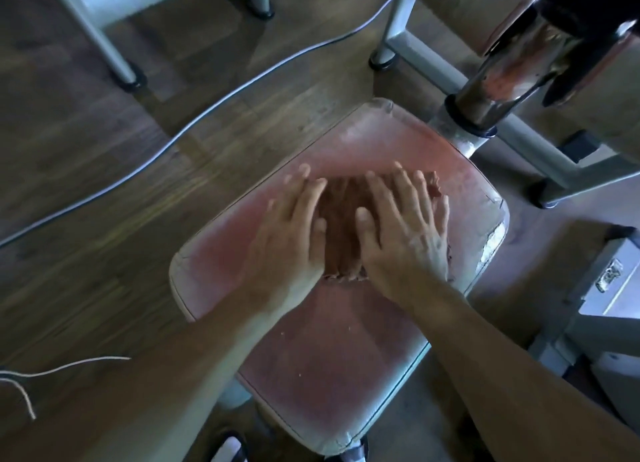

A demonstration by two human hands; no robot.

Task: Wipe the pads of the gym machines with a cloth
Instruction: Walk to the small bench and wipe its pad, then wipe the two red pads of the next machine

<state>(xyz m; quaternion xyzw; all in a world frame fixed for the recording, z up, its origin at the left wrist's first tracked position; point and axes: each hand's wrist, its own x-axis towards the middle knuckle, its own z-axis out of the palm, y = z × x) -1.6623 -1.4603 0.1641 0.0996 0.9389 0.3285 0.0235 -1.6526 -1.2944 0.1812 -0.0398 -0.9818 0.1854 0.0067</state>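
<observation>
Left hand (289, 226) and right hand (403, 226) lie flat, fingers straight, pressing the reddish-brown cloth (341, 219). It sits on the worn pink seat pad (311, 340), over wooden floor (104, 184).

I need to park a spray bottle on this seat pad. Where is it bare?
The near half of the seat pad, between the forearms and its near edge, is bare. The far middle is crowded: left hand and right hand press the cloth there.

Brown cloth (341, 219) lies on worn pink pad (322, 354).
</observation>
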